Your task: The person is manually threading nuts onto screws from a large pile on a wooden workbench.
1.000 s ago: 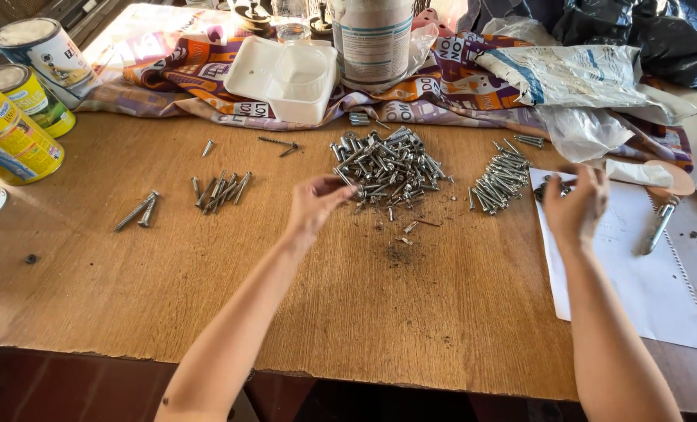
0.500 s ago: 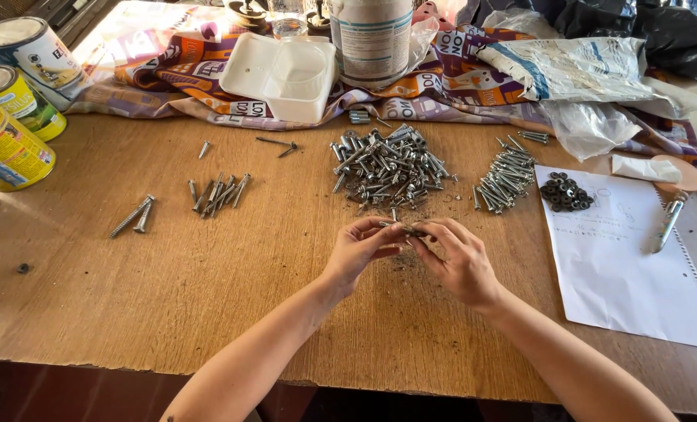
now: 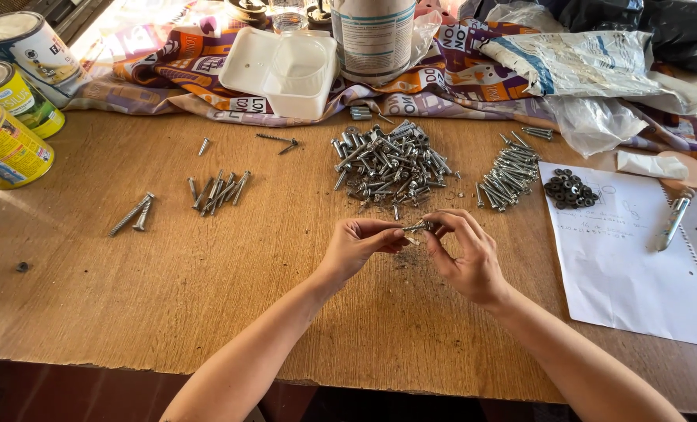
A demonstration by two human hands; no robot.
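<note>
Bare wood is lying open on the table (image 3: 168, 312) in front of and to the left of the left hand (image 3: 356, 248) and right hand (image 3: 465, 254), which are meeting over a small bolt (image 3: 419, 227). Just beyond them the big pile of bolts (image 3: 387, 164) is blocking the way forward, with a smaller pile (image 3: 508, 176) beside it. To the right, a sheet of paper (image 3: 637, 273) carrying black washers (image 3: 569, 190) is taking up the surface. To the left, loose screws (image 3: 219, 190) are lying scattered, and paint cans (image 3: 8, 141) are crowding the far left edge.
</note>
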